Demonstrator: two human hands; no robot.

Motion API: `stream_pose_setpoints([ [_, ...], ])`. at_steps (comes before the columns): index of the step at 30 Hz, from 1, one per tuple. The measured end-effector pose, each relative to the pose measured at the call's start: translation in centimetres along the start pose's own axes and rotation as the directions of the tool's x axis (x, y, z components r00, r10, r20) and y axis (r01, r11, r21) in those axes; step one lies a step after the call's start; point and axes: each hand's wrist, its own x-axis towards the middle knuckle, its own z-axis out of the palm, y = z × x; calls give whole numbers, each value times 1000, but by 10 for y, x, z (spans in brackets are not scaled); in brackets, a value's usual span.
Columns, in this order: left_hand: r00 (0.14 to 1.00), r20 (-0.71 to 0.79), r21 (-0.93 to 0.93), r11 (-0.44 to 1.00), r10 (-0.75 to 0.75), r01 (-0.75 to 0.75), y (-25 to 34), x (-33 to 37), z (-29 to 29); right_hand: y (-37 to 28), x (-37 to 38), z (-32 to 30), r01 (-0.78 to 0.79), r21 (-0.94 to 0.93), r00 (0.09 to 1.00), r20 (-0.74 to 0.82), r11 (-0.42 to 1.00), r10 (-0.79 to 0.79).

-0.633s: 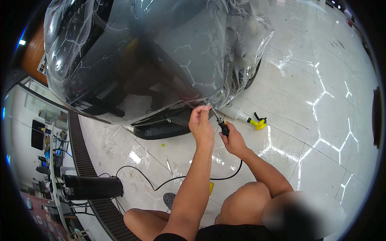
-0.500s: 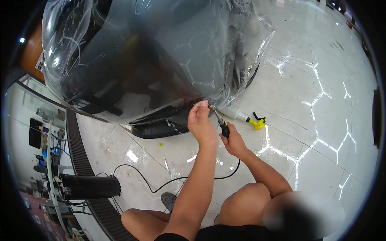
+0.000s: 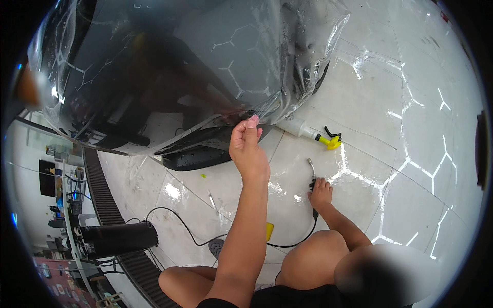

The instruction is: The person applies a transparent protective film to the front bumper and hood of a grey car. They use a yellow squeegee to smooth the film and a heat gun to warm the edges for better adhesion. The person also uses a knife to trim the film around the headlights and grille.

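Clear plastic film (image 3: 267,105) is draped over a dark, glossy car body panel (image 3: 169,87). My left hand (image 3: 249,149) is raised at the panel's lower corner, with thumb and fingers pinching the film's edge. Down on the tiles at the right, my right hand (image 3: 322,195) has its fingers over the black handle of a hose-fed wand (image 3: 310,168). The wand has a thin, bent metal nozzle pointing away from me. Part of its handle is hidden by the fingers.
A translucent spray bottle (image 3: 298,127) with a yellow head lies beyond the wand. The black hose (image 3: 192,238) runs left past a black cylinder (image 3: 120,239) by a dark floor grate (image 3: 105,187). A yellow piece (image 3: 269,231) shows beside my left forearm.
My right hand has brought the wand down and right, away from the panel to the floor. The left hand keeps its pinch, slightly higher and further left. The yellow piece has come into view.
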Motion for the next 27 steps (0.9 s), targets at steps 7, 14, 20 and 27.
stream_pose_setpoints([
  [7,994,109,29,1000,1,-4,2,2,-9,-88,-35,67,938,-34,345,164,344,-924],
  [14,986,139,-73,992,-88,98,11,0,-3,-107,-41,148,931,-33,364,162,363,-917],
  [20,965,-27,-168,953,-259,251,15,-5,17,-100,-76,164,876,-64,482,101,477,-871],
  [27,983,140,127,987,-119,102,6,-1,13,-120,-51,157,993,15,114,119,117,-986],
])
